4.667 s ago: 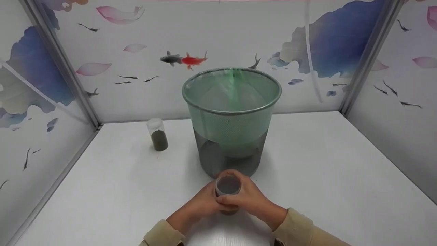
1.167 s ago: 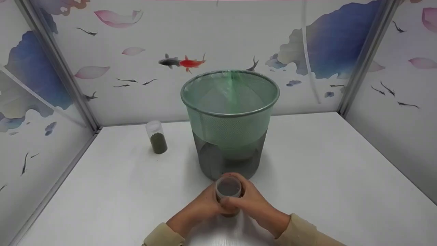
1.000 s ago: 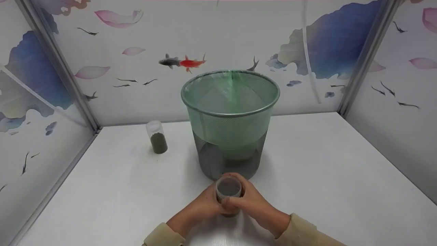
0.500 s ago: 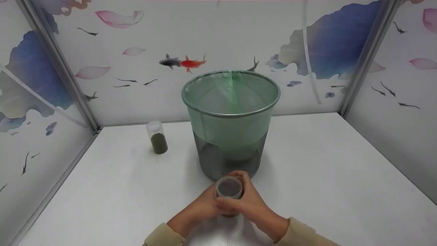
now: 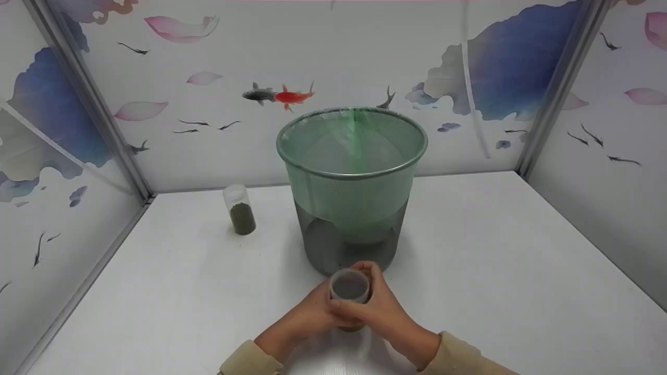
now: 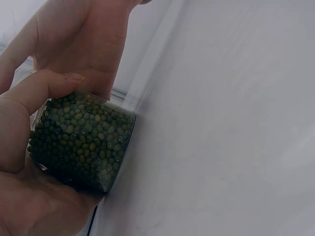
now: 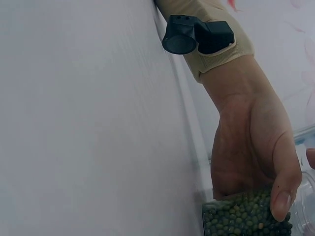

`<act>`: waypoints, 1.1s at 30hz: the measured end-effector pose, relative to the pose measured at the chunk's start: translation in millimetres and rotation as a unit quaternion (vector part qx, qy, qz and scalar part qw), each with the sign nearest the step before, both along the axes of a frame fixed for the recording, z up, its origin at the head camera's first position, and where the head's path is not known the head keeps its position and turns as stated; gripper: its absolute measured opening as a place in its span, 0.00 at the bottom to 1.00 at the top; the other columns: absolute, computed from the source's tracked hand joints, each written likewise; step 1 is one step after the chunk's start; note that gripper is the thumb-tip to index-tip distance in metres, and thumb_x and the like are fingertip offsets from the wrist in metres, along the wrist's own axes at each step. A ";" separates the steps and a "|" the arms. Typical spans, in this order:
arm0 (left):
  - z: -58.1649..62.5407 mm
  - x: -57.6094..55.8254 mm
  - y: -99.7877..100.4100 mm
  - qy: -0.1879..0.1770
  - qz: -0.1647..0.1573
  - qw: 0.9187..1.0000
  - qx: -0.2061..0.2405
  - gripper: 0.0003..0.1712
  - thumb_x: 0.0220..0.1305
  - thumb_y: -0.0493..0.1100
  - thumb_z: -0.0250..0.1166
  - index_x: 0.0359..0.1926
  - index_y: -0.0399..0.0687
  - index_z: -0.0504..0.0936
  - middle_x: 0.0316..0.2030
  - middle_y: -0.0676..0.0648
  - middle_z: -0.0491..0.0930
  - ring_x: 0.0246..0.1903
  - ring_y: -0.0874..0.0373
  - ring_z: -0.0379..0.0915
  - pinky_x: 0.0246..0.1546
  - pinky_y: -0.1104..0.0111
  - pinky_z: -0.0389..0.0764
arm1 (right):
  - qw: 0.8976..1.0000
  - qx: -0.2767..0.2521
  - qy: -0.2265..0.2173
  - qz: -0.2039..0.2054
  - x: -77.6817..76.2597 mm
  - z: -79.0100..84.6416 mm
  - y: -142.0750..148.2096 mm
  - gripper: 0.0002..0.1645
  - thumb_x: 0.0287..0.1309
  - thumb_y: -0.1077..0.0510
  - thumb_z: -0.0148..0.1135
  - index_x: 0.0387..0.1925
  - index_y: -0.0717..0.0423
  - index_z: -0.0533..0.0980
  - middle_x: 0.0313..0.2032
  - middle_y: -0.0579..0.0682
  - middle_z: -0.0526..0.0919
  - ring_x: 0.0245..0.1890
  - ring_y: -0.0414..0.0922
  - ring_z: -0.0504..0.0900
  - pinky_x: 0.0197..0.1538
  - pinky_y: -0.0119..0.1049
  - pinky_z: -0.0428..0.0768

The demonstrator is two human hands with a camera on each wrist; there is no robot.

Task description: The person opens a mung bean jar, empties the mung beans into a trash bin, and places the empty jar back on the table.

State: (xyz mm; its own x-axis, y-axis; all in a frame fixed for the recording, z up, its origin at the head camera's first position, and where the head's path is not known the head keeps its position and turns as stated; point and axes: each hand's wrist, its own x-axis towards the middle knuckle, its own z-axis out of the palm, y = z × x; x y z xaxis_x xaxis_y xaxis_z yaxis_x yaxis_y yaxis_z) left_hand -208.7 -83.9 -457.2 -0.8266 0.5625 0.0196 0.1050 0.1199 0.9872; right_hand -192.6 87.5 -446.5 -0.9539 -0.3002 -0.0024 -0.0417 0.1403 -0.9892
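Observation:
A clear jar (image 5: 349,285) stands upright near the table's front, gripped by both hands. Green mung beans fill its lower part, as the left wrist view shows through the jar's wall (image 6: 83,140). My left hand (image 5: 308,313) wraps the body from the left, its thumb across the side. From the right, my right hand (image 5: 388,308) curls round the upper part, thumb in front and fingers behind. In the right wrist view, clear ridged plastic (image 7: 309,196) shows at the jar's top end. Whether a lid is loose or tight cannot be told.
Just beyond the hands stands a mesh waste bin (image 5: 351,176) lined with a green bag (image 5: 354,200). Farther left, a second clear jar (image 5: 242,217) holds dark green contents. Patterned panels (image 5: 208,151) enclose the white table (image 5: 495,260) at the back and sides.
My right hand has shifted its grip slightly: the thumb lies farther left across the jar's front and the fingers sit a little higher behind. The jar stays in nearly the same place.

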 end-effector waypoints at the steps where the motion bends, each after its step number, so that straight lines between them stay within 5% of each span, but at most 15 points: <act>1: 0.0 -0.1 0.1 0.000 0.002 1.000 -0.002 0.46 0.54 0.42 0.76 0.70 0.61 0.63 0.63 0.53 0.69 0.61 0.56 0.65 0.63 0.58 0.65 | 1.000 -0.002 -0.001 0.000 0.1 0.4 0.1 0.47 0.49 0.45 0.76 0.62 0.50 0.58 0.58 0.52 0.69 0.58 0.47 0.71 0.60 0.45 0.68; 12: 2.8 1.2 0.0 -0.015 0.017 1.000 -0.016 0.44 0.53 0.42 0.76 0.69 0.58 0.65 0.62 0.52 0.70 0.60 0.56 0.66 0.62 0.57 0.67 | 1.000 -0.009 -0.002 -0.012 1.3 2.4 1.0 0.46 0.48 0.46 0.77 0.62 0.52 0.60 0.60 0.53 0.69 0.61 0.48 0.70 0.63 0.47 0.67; 33: -0.9 1.1 -0.1 -0.002 0.008 1.000 -0.011 0.43 0.53 0.42 0.76 0.68 0.58 0.66 0.61 0.52 0.72 0.59 0.56 0.68 0.62 0.59 0.67 | 0.999 -0.017 0.005 0.035 0.2 -0.2 2.5 0.42 0.53 0.47 0.73 0.68 0.44 0.65 0.63 0.50 0.70 0.62 0.48 0.69 0.63 0.47 0.68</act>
State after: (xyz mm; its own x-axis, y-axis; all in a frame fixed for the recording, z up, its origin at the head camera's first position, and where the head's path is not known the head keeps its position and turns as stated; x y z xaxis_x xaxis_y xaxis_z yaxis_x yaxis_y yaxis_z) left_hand -207.6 -83.9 -458.0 -0.8356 0.5493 0.0052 0.0999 0.1426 0.9847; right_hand -192.5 89.9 -446.7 -0.9302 -0.3666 0.0181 -0.0600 0.1030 -0.9929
